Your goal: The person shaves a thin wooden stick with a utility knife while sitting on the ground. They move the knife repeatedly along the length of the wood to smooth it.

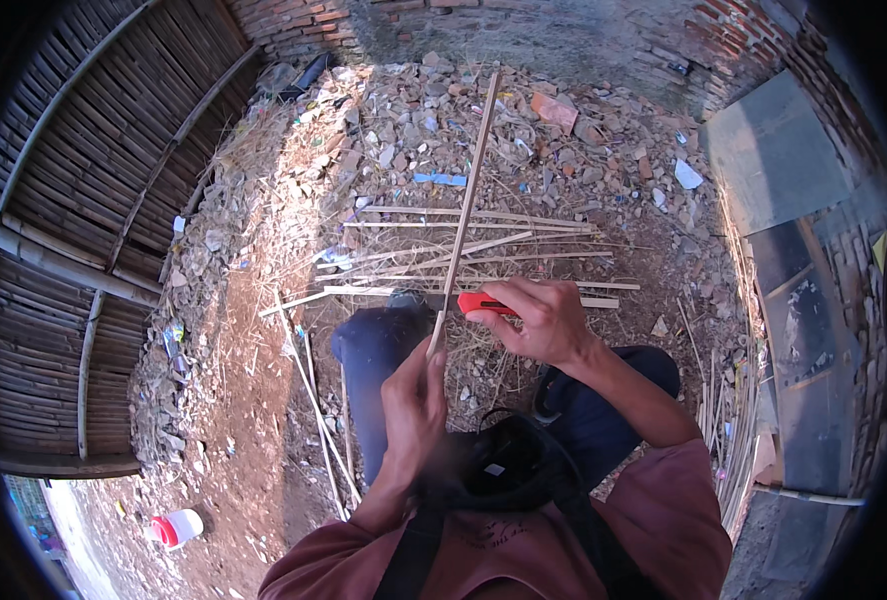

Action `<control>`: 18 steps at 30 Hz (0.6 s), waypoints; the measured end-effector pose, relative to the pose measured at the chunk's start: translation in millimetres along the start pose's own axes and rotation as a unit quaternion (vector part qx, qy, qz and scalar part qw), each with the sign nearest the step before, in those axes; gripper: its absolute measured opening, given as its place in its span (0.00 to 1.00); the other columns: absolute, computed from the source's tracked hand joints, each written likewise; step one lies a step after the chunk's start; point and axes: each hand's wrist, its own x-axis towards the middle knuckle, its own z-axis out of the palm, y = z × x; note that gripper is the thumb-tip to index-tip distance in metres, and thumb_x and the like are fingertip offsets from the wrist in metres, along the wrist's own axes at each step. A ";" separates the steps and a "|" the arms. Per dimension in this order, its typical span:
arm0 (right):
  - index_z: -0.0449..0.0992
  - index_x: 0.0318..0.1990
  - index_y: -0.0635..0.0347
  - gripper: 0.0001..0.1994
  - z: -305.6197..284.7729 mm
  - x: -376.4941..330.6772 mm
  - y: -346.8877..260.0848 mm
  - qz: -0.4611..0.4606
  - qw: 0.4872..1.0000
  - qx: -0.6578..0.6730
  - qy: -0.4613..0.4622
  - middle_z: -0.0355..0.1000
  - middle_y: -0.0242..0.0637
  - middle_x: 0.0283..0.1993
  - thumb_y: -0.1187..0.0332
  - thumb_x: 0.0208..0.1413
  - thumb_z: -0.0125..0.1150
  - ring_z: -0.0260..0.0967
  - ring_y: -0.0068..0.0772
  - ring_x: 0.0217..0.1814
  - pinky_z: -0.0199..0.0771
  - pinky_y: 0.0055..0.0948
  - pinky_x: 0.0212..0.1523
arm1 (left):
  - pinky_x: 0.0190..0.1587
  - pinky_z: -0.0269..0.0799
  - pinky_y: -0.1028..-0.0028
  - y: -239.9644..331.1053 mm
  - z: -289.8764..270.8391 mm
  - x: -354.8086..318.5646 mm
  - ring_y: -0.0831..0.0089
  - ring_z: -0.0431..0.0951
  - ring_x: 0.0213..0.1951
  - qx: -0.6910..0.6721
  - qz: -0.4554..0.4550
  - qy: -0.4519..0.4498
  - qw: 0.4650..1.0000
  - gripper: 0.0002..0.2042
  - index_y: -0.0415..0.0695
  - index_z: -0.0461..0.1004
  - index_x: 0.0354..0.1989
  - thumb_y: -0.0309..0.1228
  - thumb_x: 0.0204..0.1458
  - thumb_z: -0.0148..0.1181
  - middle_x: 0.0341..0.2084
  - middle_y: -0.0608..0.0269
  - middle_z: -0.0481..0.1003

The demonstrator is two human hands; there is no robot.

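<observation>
My left hand (pixel 415 405) is closed around the lower end of a long, thin bamboo strip (pixel 471 185), which points up and away from me over the rubble. In my right hand (pixel 546 318) is a red utility knife (pixel 485 303), gripped with the fingers wrapped over its handle. The knife's front end meets the strip just above my left fingers; its blade is hard to make out. Beyond my knees, several cut bamboo strips (pixel 483 215) lie roughly crosswise on the ground.
More strips (pixel 315 420) lie left of my leg. A bamboo slat wall (pixel 58 130) stands at left, a brick wall (pixel 523 35) behind the rubble (pixel 393 130). Boards (pixel 778 150) lean at right, near a bundle of long strips (pixel 741 440). A white container with a red lid (pixel 175 527) rests at lower left.
</observation>
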 end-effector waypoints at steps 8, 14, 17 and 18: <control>0.85 0.42 0.52 0.16 -0.7 0.7 -1.3 -0.003 1.000 -0.002 -0.014 0.82 0.33 0.31 0.50 0.59 0.73 0.81 0.36 0.25 0.76 0.34 0.23 | 0.24 0.63 0.70 -12.4 -3.9 -2.0 0.78 0.66 0.20 0.016 0.026 0.007 1.000 0.14 0.35 0.78 0.58 0.28 0.70 0.57 0.19 0.59 0.70; 0.85 0.41 0.52 0.14 -9.4 15.6 17.9 0.033 0.998 0.001 0.060 0.83 0.35 0.31 0.53 0.61 0.72 0.80 0.36 0.25 0.75 0.35 0.23 | 0.26 0.66 0.69 -5.8 -6.3 -9.7 0.74 0.69 0.20 0.018 -0.007 -0.026 0.999 0.14 0.36 0.79 0.58 0.29 0.69 0.58 0.19 0.57 0.72; 0.85 0.42 0.60 0.14 -22.3 26.1 28.4 0.094 0.995 -0.017 0.029 0.83 0.43 0.34 0.58 0.61 0.73 0.82 0.42 0.28 0.77 0.34 0.28 | 0.30 0.71 0.66 -10.6 -8.6 -21.9 0.69 0.74 0.22 0.015 -0.013 -0.033 0.999 0.14 0.36 0.79 0.58 0.28 0.69 0.58 0.21 0.52 0.74; 0.85 0.42 0.60 0.14 -22.1 25.3 30.1 0.096 0.995 -0.019 0.030 0.83 0.43 0.34 0.58 0.61 0.73 0.82 0.42 0.28 0.77 0.34 0.28 | 0.30 0.71 0.66 -11.6 -8.8 -22.3 0.69 0.74 0.22 0.015 -0.012 -0.036 0.999 0.14 0.36 0.79 0.58 0.28 0.69 0.58 0.21 0.52 0.74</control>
